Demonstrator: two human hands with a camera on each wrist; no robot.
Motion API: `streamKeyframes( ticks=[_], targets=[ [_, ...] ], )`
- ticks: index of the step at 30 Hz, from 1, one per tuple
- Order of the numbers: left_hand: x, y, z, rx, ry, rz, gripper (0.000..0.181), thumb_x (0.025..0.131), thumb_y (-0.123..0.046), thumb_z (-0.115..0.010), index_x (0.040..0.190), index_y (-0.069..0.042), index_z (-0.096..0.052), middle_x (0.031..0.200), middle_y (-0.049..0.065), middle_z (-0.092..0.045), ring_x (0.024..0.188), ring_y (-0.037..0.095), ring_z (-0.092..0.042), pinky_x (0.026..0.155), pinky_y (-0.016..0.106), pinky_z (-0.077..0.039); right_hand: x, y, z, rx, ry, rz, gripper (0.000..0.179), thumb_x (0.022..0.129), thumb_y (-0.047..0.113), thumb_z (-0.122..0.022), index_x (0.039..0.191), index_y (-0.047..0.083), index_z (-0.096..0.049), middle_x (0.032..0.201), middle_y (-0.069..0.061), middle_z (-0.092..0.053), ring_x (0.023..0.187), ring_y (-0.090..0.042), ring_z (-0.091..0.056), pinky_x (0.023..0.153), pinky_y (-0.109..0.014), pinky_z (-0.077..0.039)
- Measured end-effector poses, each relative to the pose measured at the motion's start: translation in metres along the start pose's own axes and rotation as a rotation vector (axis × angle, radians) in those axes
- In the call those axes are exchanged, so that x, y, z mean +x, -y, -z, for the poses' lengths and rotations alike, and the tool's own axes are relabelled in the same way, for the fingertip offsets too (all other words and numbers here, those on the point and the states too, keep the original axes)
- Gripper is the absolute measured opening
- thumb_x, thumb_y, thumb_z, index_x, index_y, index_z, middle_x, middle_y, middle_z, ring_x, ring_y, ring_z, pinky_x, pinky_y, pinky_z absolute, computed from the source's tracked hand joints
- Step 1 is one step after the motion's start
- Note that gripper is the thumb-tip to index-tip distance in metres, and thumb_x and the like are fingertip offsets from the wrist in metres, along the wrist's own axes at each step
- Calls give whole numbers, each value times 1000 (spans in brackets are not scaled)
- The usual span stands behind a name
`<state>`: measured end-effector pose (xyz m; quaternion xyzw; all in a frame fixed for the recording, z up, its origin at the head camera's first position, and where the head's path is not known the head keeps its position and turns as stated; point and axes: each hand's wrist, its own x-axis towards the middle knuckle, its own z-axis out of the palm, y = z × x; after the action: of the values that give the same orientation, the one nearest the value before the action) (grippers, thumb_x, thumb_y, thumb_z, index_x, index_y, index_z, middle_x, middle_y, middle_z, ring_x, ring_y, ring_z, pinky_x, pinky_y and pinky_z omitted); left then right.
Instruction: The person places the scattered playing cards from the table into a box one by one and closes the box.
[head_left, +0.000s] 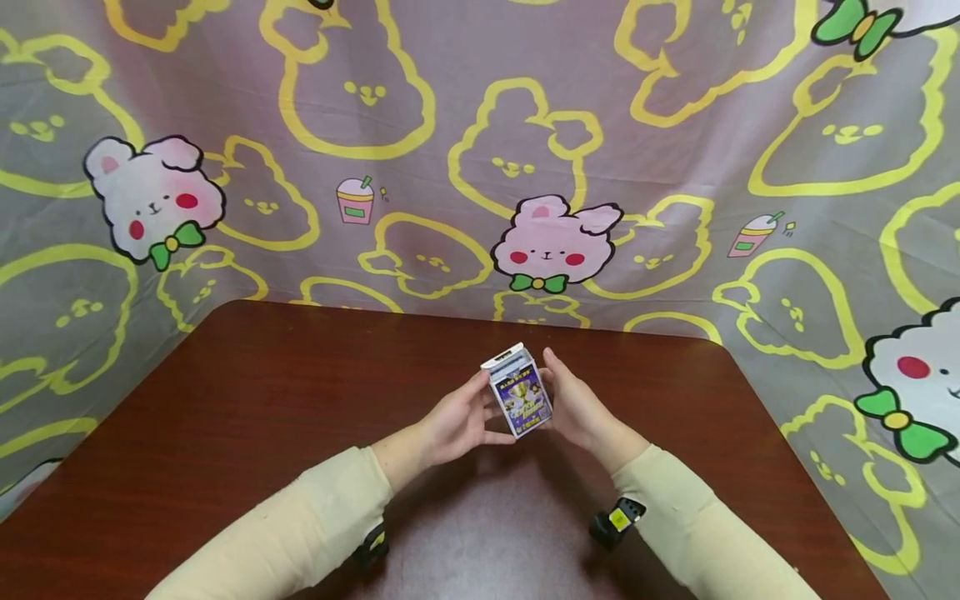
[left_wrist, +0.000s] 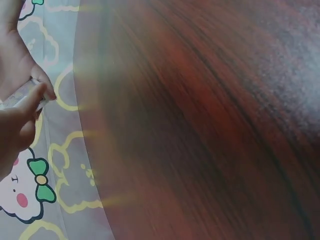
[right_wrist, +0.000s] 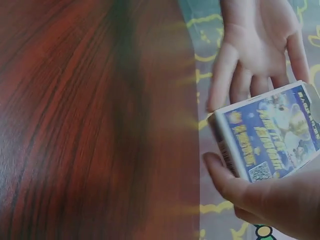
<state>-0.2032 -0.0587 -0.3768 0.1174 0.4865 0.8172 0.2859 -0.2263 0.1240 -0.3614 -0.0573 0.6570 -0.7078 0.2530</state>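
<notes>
A small printed card box (head_left: 521, 402), blue-purple with a gold trophy on its front, is held tilted above the table between both hands. Its white top flap stands lifted at the upper end. My left hand (head_left: 456, 421) grips the box's left side, thumb by the top corner and one finger along the bottom. On the other side my right hand (head_left: 583, 414) holds the right edge with fingers partly hidden behind the box. Up close in the right wrist view, a QR code shows on the box (right_wrist: 275, 132). The left wrist view catches only a sliver of the box (left_wrist: 22, 95).
The dark red-brown wooden table (head_left: 262, 417) has rounded far corners. A grey curtain (head_left: 420, 183) with yellow outlines and white cartoon animals hangs behind and around it. Each wrist carries a small black strapped device (head_left: 618, 521).
</notes>
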Motion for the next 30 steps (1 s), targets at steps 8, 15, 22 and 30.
streamKeyframes(
  ticks=[8,15,22,30],
  targets=[
    [-1,1,3,75,-82,35,50,101,-35,-20,145,-10,-21,147,27,-28,133,37,-32,104,63,-27,0,0,-3,27,46,-93,63,96,51,-22,136,4,-31,130,-17,-40,121,-35,-41,102,-68,-22],
    [-3,0,4,113,-104,42,48,100,-33,-24,142,-10,-25,143,27,-34,123,28,-42,102,60,-33,-1,-1,-4,45,77,-103,66,95,53,-20,140,5,-27,138,-22,-34,125,-39,-37,101,-72,-16],
    [-5,2,3,130,-140,29,43,99,-24,-28,138,-7,-30,116,3,-56,111,20,-48,100,62,-32,-1,-6,-2,42,127,-84,45,97,45,-23,125,16,-44,134,-20,-39,121,-37,-42,102,-71,-18],
    [-4,2,-1,194,-170,30,46,100,-23,-26,143,-7,-26,139,25,-39,120,28,-45,100,62,-34,-1,-7,-7,-6,79,-82,33,94,38,-26,100,21,-55,106,-6,-56,105,-30,-52,98,-73,-22]
  ],
)
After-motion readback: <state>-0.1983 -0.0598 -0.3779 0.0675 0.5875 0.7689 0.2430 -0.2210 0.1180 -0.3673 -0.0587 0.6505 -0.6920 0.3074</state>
